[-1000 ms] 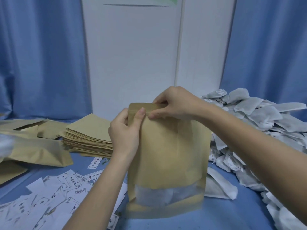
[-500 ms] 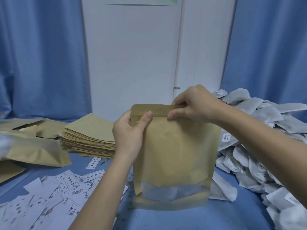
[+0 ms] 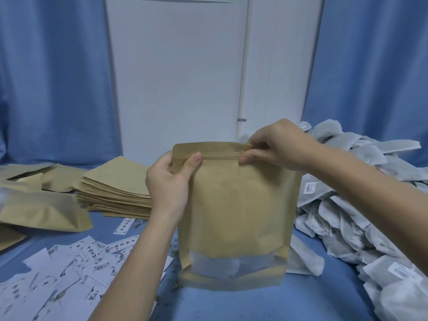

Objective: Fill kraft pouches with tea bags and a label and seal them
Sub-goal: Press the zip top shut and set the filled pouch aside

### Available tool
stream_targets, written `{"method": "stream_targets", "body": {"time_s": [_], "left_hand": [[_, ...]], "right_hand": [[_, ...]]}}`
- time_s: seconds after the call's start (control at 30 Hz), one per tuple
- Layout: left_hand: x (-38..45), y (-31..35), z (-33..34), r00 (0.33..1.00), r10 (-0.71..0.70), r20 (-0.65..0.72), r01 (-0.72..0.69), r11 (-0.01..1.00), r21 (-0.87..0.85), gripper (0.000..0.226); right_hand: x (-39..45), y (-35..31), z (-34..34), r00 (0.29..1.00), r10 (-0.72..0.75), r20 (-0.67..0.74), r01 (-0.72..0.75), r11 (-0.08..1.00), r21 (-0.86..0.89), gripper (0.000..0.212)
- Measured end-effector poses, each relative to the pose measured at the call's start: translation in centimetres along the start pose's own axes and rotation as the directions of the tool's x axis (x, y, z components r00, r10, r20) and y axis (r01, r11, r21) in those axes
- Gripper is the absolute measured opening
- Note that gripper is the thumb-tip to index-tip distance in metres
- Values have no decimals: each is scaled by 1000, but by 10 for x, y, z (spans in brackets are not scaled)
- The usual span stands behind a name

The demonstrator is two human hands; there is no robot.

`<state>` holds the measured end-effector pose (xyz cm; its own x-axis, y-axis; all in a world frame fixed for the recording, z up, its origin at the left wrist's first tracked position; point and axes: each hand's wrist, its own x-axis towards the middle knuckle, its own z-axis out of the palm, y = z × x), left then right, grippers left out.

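A filled kraft pouch (image 3: 240, 205) stands upright on the blue table, white tea bags showing through its clear bottom window. My left hand (image 3: 169, 181) grips the pouch's top left corner, thumb on the front at the zip strip. My right hand (image 3: 275, 144) pinches the zip strip further right, near the top right corner. A heap of white tea bags (image 3: 361, 198) lies to the right. Printed paper labels (image 3: 69, 269) are scattered at the lower left.
A stack of flat empty kraft pouches (image 3: 120, 188) sits left of centre. Filled pouches (image 3: 41, 212) lie at the far left. One loose tea bag (image 3: 303, 260) lies beside the pouch's base. Blue curtains and a white door stand behind the table.
My right hand has slid rightward along the pouch's zip strip from beside the left thumb to near the right corner. The pouch shifted slightly right; my left hand kept its grip.
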<state>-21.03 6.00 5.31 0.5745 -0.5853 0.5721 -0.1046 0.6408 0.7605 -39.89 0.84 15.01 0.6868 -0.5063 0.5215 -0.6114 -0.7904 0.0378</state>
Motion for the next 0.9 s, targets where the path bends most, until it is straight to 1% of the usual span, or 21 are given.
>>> {"method": "stream_targets", "body": {"time_s": [0.07,0.2,0.27,0.33,0.4,0.43,0.47,0.5,0.57,0.6,0.67,0.73,0.8,0.9], "left_hand": [[2,-2,-1,1000,0,-6,0,1000,-6,10],[4,-4,-4,1000,6,12,-6,1000,-9,9],[5,-3,-6,1000,19,-2,-19,1000,-3,11],[8,-5,-10,999,29,-27,-29,999,-15,10],[7,-6,-13,1000,27,-10,-27,999,-30,9],[8,-6,-13,1000,28,-6,-29,999,-35,9],[8,-6,-14,1000,24,-12,-24,999,-39,9],[9,-5,-14,1000,19,-23,-20,999,-48,10],[12,-5,-17,999,14,-38,-17,996,-91,9],[13,-5,-18,999,11,-33,-14,995,-98,8],[13,-7,-19,1000,12,-19,-14,996,-84,7],[11,-7,-17,1000,-3,7,3,996,-85,6],[10,-4,-13,999,-11,44,15,995,-96,7],[6,0,-5,995,21,102,-12,996,-92,5]], "right_hand": [[-1,2,-1,1000,1,1,-1,1000,22,51],[-3,10,-4,998,59,14,-59,998,35,45],[-4,13,-7,996,84,15,-85,995,50,44],[-7,19,-10,995,91,37,-92,995,35,54],[-12,25,-11,993,106,40,-108,993,42,68],[-15,28,-12,993,113,38,-115,992,56,69],[-17,30,-13,992,122,31,-123,990,71,65],[-20,33,-14,990,140,6,-140,985,99,54],[-25,40,-17,980,196,-41,-185,965,187,24],[-27,43,-17,975,214,-57,-197,956,215,20],[-30,49,-15,968,242,-66,-220,947,233,19],[-29,48,-12,968,246,-42,-231,945,231,21],[-23,42,-7,976,217,-17,-209,955,213,25],[-4,23,5,990,137,-11,-134,978,157,29]]}}
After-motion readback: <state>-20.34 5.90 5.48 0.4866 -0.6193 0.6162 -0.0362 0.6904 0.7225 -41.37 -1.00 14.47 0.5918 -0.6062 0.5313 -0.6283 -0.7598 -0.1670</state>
